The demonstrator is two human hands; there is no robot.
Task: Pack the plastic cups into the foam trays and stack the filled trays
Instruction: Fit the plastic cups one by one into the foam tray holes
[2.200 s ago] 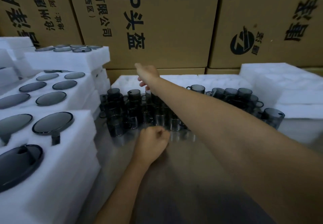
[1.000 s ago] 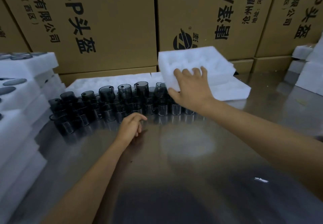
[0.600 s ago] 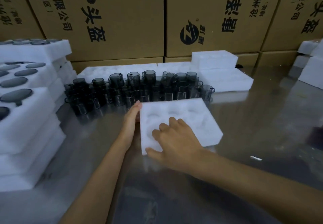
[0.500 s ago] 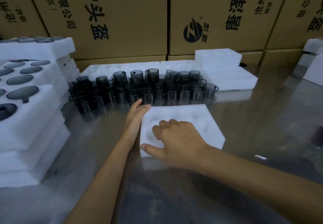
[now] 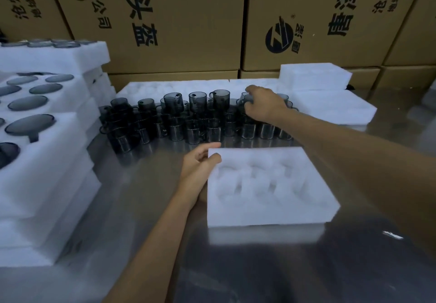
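Head cam: L hand grip holds foam tray edge on bench; R hand grip curled round a cup.

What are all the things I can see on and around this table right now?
Empty foam tray: one, white, near centre of the table, pockets unfilled.
Plastic cups: too many to count, smoky dark, clustered and stacked behind the tray.
Filled foam trays: several, white with dark inserts, stacked at left.
Spare foam trays: a few, white, far right.
Cardboard boxes: several, brown, printed, behind.
Table: one, shiny metal.
Left hand: holds the empty tray's left edge.
Right hand: reaches into the cups, fingers curled around one.
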